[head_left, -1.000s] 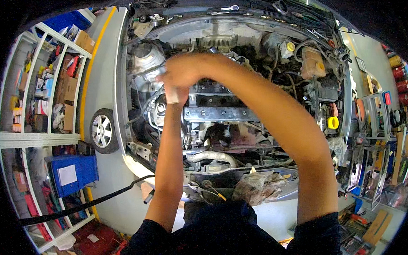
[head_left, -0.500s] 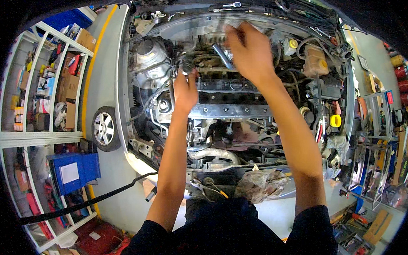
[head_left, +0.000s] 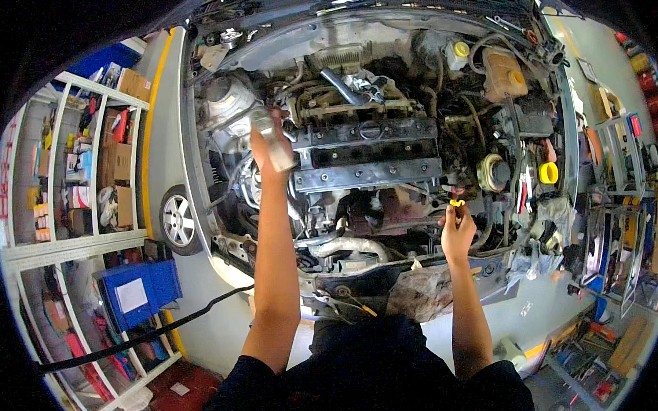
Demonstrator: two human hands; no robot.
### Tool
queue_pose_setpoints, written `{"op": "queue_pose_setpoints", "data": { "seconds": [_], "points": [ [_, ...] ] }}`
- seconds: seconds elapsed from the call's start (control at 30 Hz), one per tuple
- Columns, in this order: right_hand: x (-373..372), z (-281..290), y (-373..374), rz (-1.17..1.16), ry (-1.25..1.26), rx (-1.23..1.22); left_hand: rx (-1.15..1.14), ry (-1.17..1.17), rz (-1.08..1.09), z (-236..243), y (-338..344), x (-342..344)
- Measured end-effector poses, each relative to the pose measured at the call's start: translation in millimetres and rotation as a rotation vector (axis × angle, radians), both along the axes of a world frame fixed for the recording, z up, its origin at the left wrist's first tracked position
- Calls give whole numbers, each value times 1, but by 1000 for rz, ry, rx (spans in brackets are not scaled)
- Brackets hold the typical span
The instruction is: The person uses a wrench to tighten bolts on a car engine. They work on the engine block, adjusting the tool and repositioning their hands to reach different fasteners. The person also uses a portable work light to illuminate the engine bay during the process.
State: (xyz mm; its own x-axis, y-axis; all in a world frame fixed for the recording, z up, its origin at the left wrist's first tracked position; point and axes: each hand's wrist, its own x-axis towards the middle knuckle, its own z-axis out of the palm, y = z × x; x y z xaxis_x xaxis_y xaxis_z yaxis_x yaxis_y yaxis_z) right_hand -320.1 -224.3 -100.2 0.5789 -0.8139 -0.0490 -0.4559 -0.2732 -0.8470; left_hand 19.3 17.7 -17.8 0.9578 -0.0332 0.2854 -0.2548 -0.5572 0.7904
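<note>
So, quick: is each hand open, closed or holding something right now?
Left hand: closed around a pale object, too blurred to identify.
Right hand: closed, pinching a small yellow piece.

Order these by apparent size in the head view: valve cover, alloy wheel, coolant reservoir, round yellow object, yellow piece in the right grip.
1. Valve cover
2. Alloy wheel and coolant reservoir: too alike to rank
3. Round yellow object
4. Yellow piece in the right grip

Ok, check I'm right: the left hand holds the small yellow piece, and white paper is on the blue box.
Wrong hand: the head view shows the right hand holding the small yellow piece. The white paper is on the blue box.
</note>
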Motion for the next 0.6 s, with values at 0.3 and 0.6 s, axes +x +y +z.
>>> {"op": "queue_pose_setpoints", "data": {
  "seconds": [0.3, 0.6],
  "points": [
    [11, -5, 35, 115, 45, 63, -254, -67, -204, -5, -4, 2],
    [-13, -15, 78, 118, 140, 154, -219, -31, -277, 8, -28, -20]
  ]
}}
